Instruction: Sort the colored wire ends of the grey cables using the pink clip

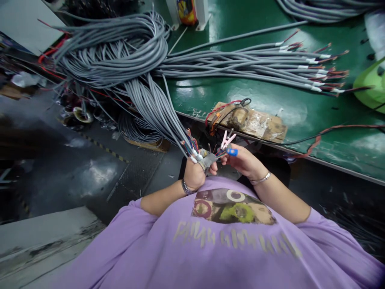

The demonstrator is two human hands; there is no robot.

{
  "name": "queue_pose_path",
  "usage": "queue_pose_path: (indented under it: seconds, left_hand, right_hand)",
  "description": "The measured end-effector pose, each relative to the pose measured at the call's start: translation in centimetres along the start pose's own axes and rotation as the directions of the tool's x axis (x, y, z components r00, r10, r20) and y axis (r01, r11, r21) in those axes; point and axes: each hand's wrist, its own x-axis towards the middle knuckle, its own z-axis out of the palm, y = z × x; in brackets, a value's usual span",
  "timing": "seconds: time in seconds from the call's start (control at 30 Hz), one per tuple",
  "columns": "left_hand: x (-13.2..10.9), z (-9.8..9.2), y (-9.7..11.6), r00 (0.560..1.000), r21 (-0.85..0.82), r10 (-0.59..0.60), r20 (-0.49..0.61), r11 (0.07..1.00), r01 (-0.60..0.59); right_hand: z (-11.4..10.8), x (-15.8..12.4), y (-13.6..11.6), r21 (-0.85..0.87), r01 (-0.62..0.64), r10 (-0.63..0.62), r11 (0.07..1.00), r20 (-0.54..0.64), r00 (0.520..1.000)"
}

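Observation:
My left hand [195, 173] is closed round the ends of a thick bunch of grey cables [156, 108] that droops from the bench edge; coloured inner wires stick up from my fist. My right hand [242, 160], with a blue cover on one fingertip, pinches thin coloured wires at the cable ends, close against my left hand. Two pink clips [227, 139] stand just above my fingers.
A green bench [300, 108] carries a long spread of grey cables with stripped ends [270, 60] and a taped cardboard block [255, 122] with red and black leads. A larger cable coil [111, 52] lies at the left. The dark floor [75, 168] is below.

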Motion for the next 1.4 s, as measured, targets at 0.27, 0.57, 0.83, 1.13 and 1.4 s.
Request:
queue_pose_path:
  seconds: [0.27, 0.57, 0.83, 1.13, 1.4]
  left_hand:
    - [-0.2, 1.0, 0.8, 0.996, 0.032, -0.036, 0.081, 0.999, 0.034]
    - [0.3, 0.9, 0.4, 0.993, 0.111, -0.089, 0.078, 0.991, 0.08]
    - [-0.3, 0.5, 0.6, 0.992, 0.094, -0.061, 0.111, 0.994, 0.051]
    - [-0.8, 0.8, 1.0, 0.998, 0.025, -0.048, 0.033, 0.999, 0.047]
    - [0.0, 1.3, 1.0, 0.998, 0.014, -0.058, -0.012, 0.998, 0.058]
  right_hand:
    - [0.2, 2.0, -0.4, 0.155, 0.056, -0.037, 0.986, -0.123, 0.992]
    - [2.2, 2.5, -0.7, 0.181, 0.165, -0.106, 0.969, -0.297, 0.949]
    - [1.4, 2.1, -0.4, 0.195, 0.096, -0.063, 0.976, -0.169, 0.984]
    - [1.5, 1.8, -1.2, 0.175, 0.098, -0.069, 0.98, -0.164, 0.984]
    - [1.2, 2.0, 0.6, -0.156, 0.367, -0.398, 0.917, -0.39, 0.83]
